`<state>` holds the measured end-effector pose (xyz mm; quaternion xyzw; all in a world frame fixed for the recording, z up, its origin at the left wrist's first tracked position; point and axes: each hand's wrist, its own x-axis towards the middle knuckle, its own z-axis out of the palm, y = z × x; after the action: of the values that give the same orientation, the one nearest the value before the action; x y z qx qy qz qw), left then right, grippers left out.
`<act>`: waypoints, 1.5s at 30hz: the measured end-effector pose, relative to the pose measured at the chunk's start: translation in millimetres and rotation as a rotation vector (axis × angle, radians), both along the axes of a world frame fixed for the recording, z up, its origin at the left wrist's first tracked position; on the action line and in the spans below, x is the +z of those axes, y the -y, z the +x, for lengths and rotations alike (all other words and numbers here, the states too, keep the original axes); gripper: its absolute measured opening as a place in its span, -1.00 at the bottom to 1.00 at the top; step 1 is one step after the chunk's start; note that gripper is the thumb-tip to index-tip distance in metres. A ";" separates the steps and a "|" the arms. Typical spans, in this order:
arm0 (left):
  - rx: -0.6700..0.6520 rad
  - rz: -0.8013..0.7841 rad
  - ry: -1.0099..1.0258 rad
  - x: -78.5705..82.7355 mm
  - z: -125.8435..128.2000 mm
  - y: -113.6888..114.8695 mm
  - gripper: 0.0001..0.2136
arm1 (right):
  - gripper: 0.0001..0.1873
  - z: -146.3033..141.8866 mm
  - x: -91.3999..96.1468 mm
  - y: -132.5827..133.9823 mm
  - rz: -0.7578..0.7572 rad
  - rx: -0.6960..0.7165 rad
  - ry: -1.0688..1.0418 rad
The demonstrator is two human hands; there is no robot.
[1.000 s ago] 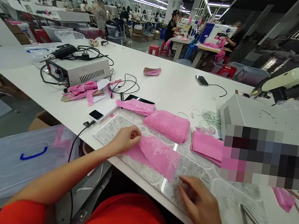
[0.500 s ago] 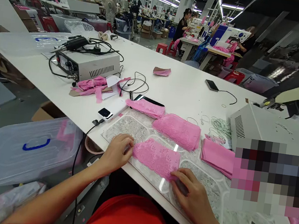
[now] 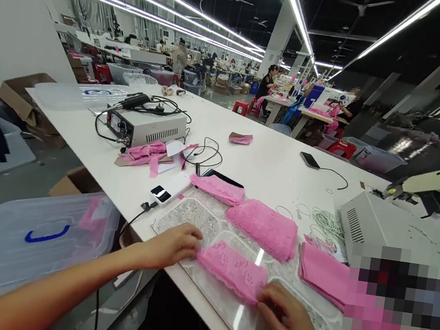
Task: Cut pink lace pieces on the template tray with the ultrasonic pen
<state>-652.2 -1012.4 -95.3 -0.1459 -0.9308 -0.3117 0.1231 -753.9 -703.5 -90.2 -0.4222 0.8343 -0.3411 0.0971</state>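
A pink lace piece (image 3: 232, 270) spans the gap between my hands, over a clear patterned mat (image 3: 192, 217) at the table's front edge. Its left end is pinched in the fingers of my left hand (image 3: 176, 245). My right hand (image 3: 293, 318) grips the near right corner between thumb and fingers. The lace bulges slightly in the middle. Just behind it is a thick stack of pink lace (image 3: 262, 229), and a smaller lace bundle (image 3: 217, 188) sits to the left of that stack. Folded smooth pink fabric (image 3: 321, 272) lies to the right.
Behind the mat are a white device with a small screen (image 3: 160, 195), a phone (image 3: 223, 177) and cables. A grey metal box (image 3: 155, 129) stands back left; another box (image 3: 382, 231) stands right, beside green elastic loops (image 3: 327, 225). A lidded plastic bin (image 3: 44, 249) is below left.
My view has tilted upward, so the table appears lower. Both hands now pinch the lace's ends, and the lace has gone from lying flat to slightly bunched and raised.
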 end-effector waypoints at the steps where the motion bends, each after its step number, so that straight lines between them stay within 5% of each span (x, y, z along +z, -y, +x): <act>1: -0.029 0.033 0.032 8.7 -7.5 2.7 -0.87 | -0.67 -5.1 8.9 2.4 0.004 -0.008 0.036; 7: 0.058 0.063 0.089 61.4 -98.9 46.7 -0.88 | -0.65 -75.0 63.6 47.1 -0.021 -0.086 0.160; 10: 0.141 0.071 -0.001 79.3 -148.8 80.2 -0.88 | -0.66 -125.5 88.6 85.1 -0.128 -0.148 0.034; 13: 0.206 0.072 -0.093 84.4 -172.3 109.2 -0.84 | -0.68 -160.6 99.2 121.9 -0.202 -0.169 -0.129; 18: 0.211 0.017 -0.070 53.8 -160.3 133.3 -0.91 | -0.87 -158.5 59.3 162.6 -0.147 -0.062 -0.225; 22: 0.182 -0.044 0.000 30.3 -144.1 139.2 -0.96 | -0.88 -137.3 24.0 168.6 -0.108 0.029 -0.236; 27: 0.117 -0.060 -0.036 38.1 -135.0 117.6 -0.84 | -0.81 -128.5 31.9 120.2 -0.151 -0.127 -0.243; 30: -0.025 -0.106 -0.117 38.6 -133.2 77.4 -0.84 | -0.79 -120.2 34.7 71.7 -0.120 -0.231 -0.209; 34: -0.199 -0.413 -0.207 21.0 -140.5 14.6 -0.88 | -0.85 -104.0 18.1 27.5 -0.032 -0.265 -0.191; 38: -0.166 -0.576 -0.217 5.9 -159.0 -17.2 -0.90 | -0.85 -98.1 3.6 17.6 0.037 -0.254 -0.241; 45: -0.130 -0.615 -0.198 14.6 -162.9 -16.4 -0.86 | -0.83 -95.7 1.4 15.1 0.037 -0.217 -0.303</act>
<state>-815.1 -996.0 -80.6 -0.2650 -0.9536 -0.0076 0.1430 -849.6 -718.6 -88.8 -0.3745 0.8861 -0.2666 -0.0594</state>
